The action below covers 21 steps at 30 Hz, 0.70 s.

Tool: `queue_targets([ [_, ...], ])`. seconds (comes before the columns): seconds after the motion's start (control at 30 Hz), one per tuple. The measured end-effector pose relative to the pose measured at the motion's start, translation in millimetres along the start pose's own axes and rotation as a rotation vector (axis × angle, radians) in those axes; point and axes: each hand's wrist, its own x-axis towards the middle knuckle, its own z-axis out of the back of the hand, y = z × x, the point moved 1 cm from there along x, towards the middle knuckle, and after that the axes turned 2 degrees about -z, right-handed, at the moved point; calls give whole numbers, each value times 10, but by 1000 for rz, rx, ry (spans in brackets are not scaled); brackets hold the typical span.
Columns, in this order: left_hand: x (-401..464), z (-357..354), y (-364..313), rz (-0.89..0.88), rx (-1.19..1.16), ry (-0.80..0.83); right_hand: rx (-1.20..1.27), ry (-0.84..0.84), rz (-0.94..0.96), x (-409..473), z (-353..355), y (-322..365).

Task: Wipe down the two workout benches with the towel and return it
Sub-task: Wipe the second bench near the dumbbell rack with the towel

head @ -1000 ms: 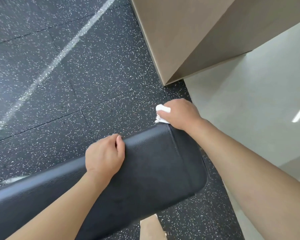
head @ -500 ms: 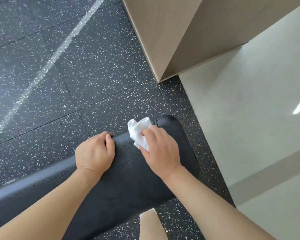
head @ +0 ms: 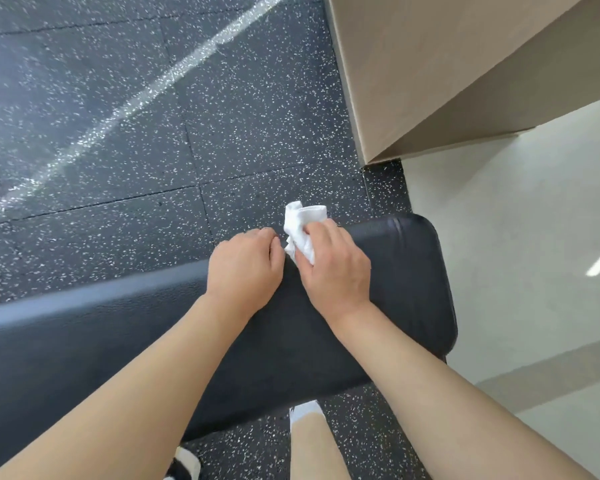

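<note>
1. the right hand [head: 333, 268] has its fingers curled round a bunched white towel [head: 302, 230], pressing it on the far edge of the black bench [head: 378, 306]; part of the cloth pokes out past the fingertips toward 12 o'clock.
2. the left hand [head: 245, 268] rests on the same far edge, fingers curled over the lip and holding nothing but the pad itself; its thumb side is just beside the towel, perhaps touching it, though i cannot tell for sure.
3. the bench's long axis runs from about 8 o'clock to 2 o'clock across the view. its rounded end lies at 3 o'clock of the towel hand; the long stretch of pad runs away toward 8 o'clock, under and beyond the left forearm.
4. so the right hand is the nearer one to the bench end, and the left hand sits between the towel and the long remainder.
5. my guess is that a stroke toward 8 o'clock would need the left hand lifted out of the way, while one toward 3 o'clock runs free to the end.
6. the speckled floor [head: 153, 133] lies beyond, with a tan cabinet [head: 430, 64] at 1 o'clock.
</note>
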Motion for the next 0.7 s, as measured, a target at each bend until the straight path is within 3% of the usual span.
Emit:
queue_targets([
  [0.2, -719, 302, 1251, -31, 166, -90, 3, -41, -93, -178, -212, 673],
  [0.47, -1412, 648, 2751, 26, 198, -204, -20, -4, 98, -511, -755, 2296],
  [0.7, -1973, 890, 3611, 129, 162, -248, -17, 28, 304, -1036, -1176, 3568],
])
